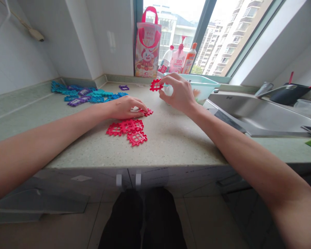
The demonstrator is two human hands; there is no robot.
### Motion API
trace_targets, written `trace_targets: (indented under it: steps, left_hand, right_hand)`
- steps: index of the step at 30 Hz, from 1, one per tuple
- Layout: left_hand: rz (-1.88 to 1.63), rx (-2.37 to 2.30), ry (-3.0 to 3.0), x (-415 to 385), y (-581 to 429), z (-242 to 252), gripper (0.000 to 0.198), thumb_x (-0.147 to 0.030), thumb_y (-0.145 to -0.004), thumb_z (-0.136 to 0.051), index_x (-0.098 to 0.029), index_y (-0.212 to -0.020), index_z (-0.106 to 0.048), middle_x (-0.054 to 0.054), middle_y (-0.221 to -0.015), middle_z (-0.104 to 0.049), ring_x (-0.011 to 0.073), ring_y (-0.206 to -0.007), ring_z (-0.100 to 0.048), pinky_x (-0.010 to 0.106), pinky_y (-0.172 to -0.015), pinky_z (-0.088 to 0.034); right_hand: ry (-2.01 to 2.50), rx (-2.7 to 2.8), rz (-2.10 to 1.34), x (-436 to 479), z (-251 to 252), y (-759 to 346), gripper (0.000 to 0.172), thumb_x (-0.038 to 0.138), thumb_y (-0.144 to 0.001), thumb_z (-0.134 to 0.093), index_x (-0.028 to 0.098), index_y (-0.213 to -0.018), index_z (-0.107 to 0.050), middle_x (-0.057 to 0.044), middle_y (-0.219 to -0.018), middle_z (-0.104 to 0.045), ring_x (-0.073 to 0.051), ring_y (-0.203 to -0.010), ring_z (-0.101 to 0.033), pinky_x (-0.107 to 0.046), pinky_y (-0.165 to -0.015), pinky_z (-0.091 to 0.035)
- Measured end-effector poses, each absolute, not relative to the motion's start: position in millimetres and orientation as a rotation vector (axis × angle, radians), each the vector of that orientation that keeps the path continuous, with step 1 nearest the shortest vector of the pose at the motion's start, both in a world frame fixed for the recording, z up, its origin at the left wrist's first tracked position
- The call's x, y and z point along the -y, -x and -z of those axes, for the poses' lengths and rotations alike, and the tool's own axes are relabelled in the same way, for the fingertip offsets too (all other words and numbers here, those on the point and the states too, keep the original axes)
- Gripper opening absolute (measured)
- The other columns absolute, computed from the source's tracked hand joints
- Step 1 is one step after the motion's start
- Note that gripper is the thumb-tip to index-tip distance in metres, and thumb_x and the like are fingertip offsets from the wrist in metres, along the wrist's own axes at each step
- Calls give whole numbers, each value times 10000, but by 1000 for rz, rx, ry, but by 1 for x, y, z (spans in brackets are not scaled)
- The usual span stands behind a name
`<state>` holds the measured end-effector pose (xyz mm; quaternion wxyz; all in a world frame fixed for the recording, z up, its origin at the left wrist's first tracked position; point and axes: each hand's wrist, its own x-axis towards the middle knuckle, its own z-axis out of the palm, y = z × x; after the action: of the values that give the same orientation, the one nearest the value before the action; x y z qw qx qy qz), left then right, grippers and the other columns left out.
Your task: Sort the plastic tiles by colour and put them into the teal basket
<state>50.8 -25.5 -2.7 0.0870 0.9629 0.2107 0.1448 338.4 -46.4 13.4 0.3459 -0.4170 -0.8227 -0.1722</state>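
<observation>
My right hand (177, 91) is raised in front of a pale teal basin, pinching a red plastic interlocking window piece (155, 85) between thumb and fingertips. Low over the counter, my left hand (125, 107) has its thumb and fingers closed on the edge of another red interlocking piece (148, 111). A small white thing shows in part beneath that palm; its kind is unclear. Just nearer to me lies a loose cluster of red window pieces (137, 137), some overlapping. Behind my left wrist spreads a pile of blue pieces (97, 97) with purple pieces (79, 100) among them.
The teal basin (204, 83) stands beside the steel sink (238, 107). Bottles, including a pink pump bottle (178, 60), and a pink-handled bag (147, 52) stand by the window. One purple piece (123, 87) lies alone near the back. The counter's front edge (145, 166) is close to me.
</observation>
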Motion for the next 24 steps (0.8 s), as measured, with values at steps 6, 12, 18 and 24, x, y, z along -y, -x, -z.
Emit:
trace_targets:
  steps: [6, 12, 18, 24]
  left_hand:
    - [-477, -583, -2877, 18, -48, 6, 336, -499, -1056, -682, -299, -1246, -874, 75, -1227, -847, 242, -1074, -787, 357, -1002, -589]
    - [-493, -593, -2890, 18, -47, 7, 323, -492, -1042, -709, -287, -1232, -872, 75, -1202, -850, 235, -1038, -786, 341, -950, -595]
    - [-483, -605, -2912, 18, -47, 6, 343, -485, -1052, -692, -286, -1273, -865, 79, -1206, -847, 237, -1032, -784, 341, -921, -600]
    - [-453, -635, -2892, 20, -47, 5, 374, -506, -1056, -686, -277, -1299, -855, 80, -1232, -841, 232, -1042, -772, 319, -903, -586]
  right_hand:
    - [1171, 1982, 596, 30, -8, -349, 373, 312, -1050, -570, 289, -1394, -713, -120, -1390, -707, -355, -1217, -711, -559, -1035, -589]
    - [1238, 1875, 688, 22, -9, -357, 376, 392, -1098, -514, 325, -1430, -679, -134, -1402, -697, -387, -1318, -650, -605, -1095, -563]
    - [1339, 1829, 649, 17, -11, -365, 398, 458, -1129, -458, 315, -1436, -667, -158, -1436, -670, -428, -1356, -600, -677, -1126, -507]
    - [1352, 1874, 580, 13, -6, -364, 393, 491, -1103, -523, 289, -1391, -697, -164, -1434, -675, -455, -1375, -574, -731, -1124, -483]
